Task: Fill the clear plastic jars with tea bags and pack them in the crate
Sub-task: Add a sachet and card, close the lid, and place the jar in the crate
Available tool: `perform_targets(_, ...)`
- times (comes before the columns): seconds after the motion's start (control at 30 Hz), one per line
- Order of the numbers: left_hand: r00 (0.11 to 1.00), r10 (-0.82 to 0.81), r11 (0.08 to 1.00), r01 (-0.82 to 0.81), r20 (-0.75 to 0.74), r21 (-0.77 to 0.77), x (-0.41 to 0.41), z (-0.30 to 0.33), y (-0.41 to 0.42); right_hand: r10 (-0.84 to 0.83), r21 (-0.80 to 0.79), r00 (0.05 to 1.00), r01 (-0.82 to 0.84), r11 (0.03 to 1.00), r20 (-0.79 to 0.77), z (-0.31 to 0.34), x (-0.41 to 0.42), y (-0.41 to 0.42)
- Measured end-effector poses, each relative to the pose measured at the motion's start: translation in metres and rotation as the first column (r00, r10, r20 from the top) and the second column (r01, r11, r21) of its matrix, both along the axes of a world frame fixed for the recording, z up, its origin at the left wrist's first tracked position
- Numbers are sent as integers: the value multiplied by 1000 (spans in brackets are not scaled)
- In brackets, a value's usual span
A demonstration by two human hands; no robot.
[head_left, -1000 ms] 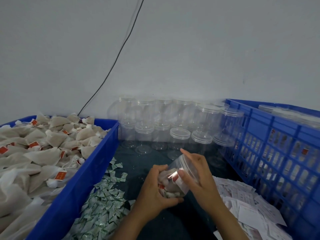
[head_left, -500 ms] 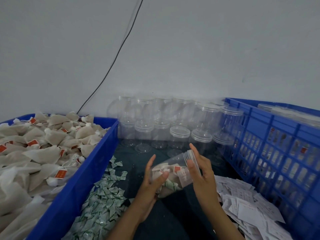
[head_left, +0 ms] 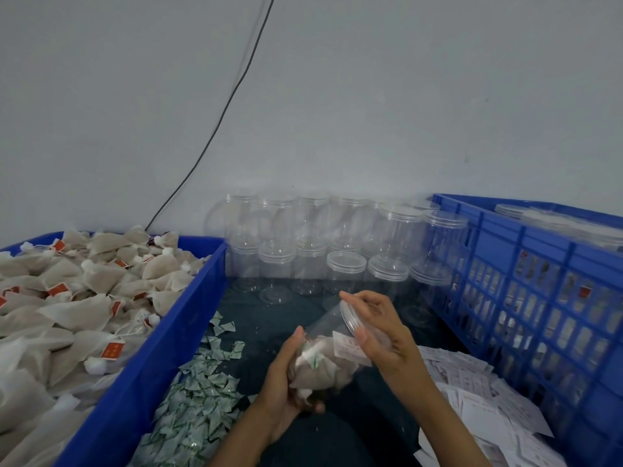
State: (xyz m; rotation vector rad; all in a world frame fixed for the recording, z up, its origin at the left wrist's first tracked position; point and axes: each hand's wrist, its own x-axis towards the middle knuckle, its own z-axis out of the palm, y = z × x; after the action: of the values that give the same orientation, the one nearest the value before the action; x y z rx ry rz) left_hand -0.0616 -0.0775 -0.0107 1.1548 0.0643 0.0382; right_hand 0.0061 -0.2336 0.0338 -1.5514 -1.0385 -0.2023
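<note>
A bin [head_left: 141, 365] of tea bags [head_left: 77, 298] sits at the left, a slatted crate [head_left: 546, 298] holding jars at the right. Between them, stacked jars [head_left: 337, 244] stand against the wall behind. Small packets [head_left: 199, 406] lie beside the bin, paper slips [head_left: 485, 399] beside the crate.

The left hand [head_left: 286, 375] gripped the base of a tilted clear jar [head_left: 328, 348] holding tea bags, while the right hand [head_left: 381, 335] held its lid [head_left: 349, 318]. Empty jars [head_left: 347, 264] stood stacked by the wall, between a tub of tea bags [head_left: 77, 311] and a blue crate [head_left: 539, 298].
</note>
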Motion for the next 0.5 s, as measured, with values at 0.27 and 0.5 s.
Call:
perform_targets(0.27, 898, 312, 929, -357, 310, 100, 5, -5, -5, -148, -105, 946, 123, 987, -287, 6, 1, 15)
perform_targets(0.5, 947, 302, 952, -294, 109, -81, 6, -5, -3, 70, -82, 933, -105, 991, -354, -4, -2, -6)
